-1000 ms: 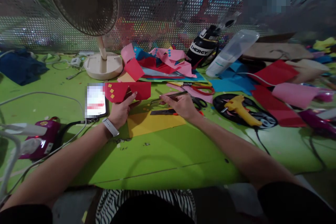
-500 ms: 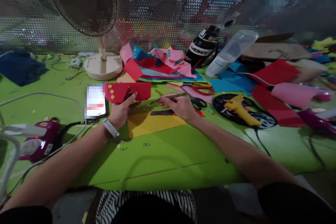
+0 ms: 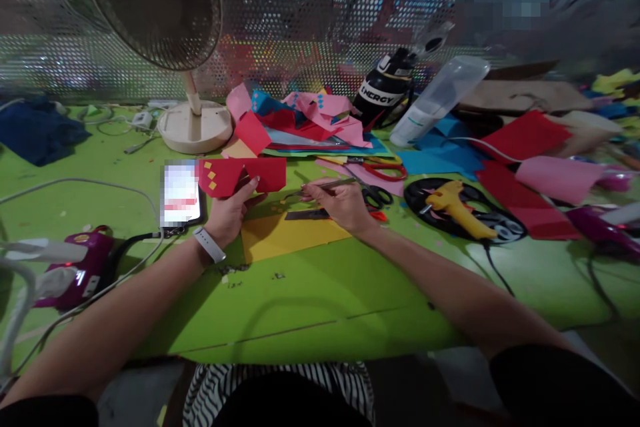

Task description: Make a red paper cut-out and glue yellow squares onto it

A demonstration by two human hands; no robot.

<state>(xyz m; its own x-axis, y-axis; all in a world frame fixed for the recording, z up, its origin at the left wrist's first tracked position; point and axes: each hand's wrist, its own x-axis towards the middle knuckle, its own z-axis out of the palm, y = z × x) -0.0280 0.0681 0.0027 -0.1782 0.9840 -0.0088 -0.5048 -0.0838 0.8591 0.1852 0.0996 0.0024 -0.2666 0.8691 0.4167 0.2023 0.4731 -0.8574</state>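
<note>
My left hand (image 3: 231, 210) has its thumb and fingers closed on a folded red paper piece (image 3: 220, 177). Small yellow diamonds (image 3: 211, 177) run down the left part of that paper. In a pinch, my right hand (image 3: 345, 201) holds slim metal tweezers (image 3: 334, 183), their bent tip pointing left, low over the table and apart from the red paper. Whether anything sits in the tip is too small to tell. Below the hands lies a yellow paper sheet (image 3: 290, 240), and a dark-bladed cutter (image 3: 305, 215) rests on its upper edge, partly behind my right hand.
A lit phone (image 3: 180, 193) lies left of the red paper. Scissors (image 3: 377, 197) and a yellow glue gun (image 3: 457, 207) on a black tray are to the right. Behind stand a fan (image 3: 195, 127), paper scraps (image 3: 310, 120), a black bottle (image 3: 383, 93) and a clear bottle (image 3: 435, 103).
The view has shifted very slightly. Both hands keep their holds and stay in nearly the same places.
</note>
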